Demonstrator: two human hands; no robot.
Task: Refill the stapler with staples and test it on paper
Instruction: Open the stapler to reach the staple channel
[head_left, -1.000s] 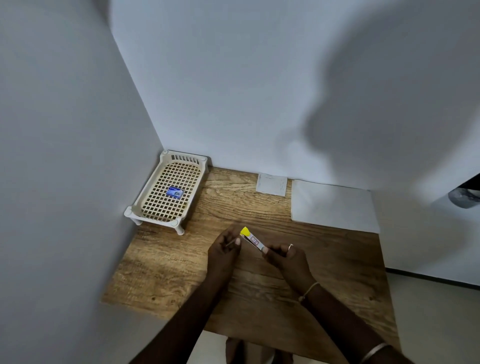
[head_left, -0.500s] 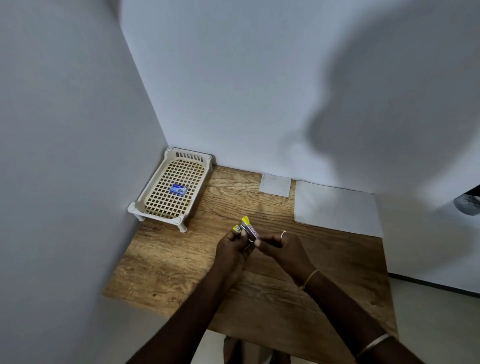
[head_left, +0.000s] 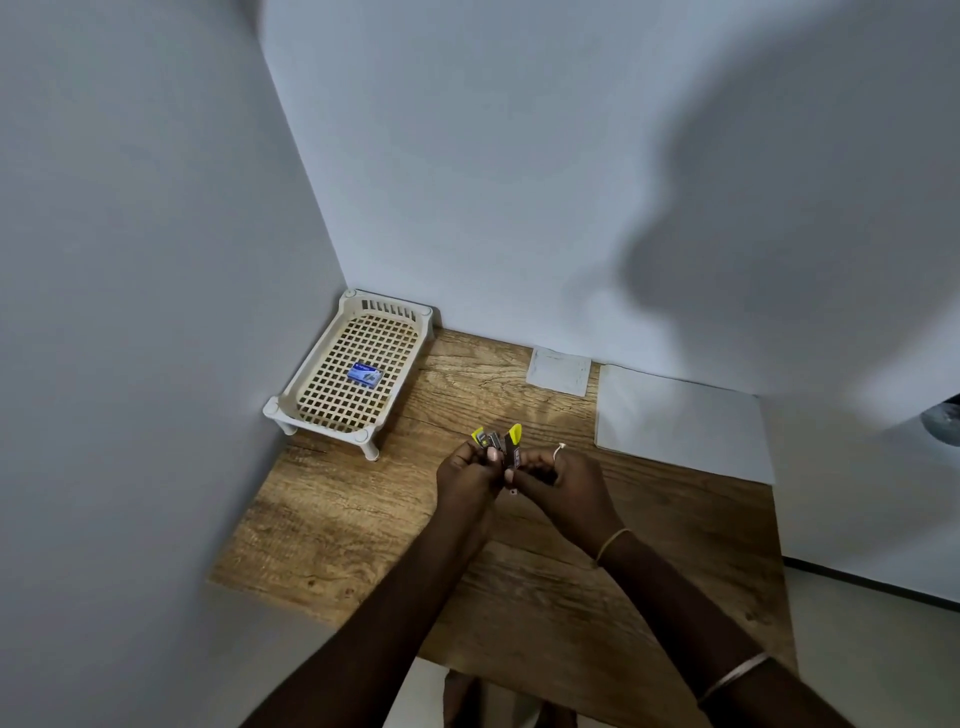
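Head view: left hand (head_left: 467, 475) and right hand (head_left: 563, 480) grip the stapler (head_left: 501, 447), apparently hinged open (detail blurred); next, fetch staples (head_left: 365, 374) from the tray (head_left: 291, 410).

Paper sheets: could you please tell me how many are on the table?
2: a small square white paper sheet by the back wall, a larger white paper sheet right of it; others beneath may be hidden.

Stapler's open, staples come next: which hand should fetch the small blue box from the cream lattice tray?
Left, probably. The left hand sits nearer the cream lattice tray holding the small blue box; the right hand can hold the yellow-tipped stapler.
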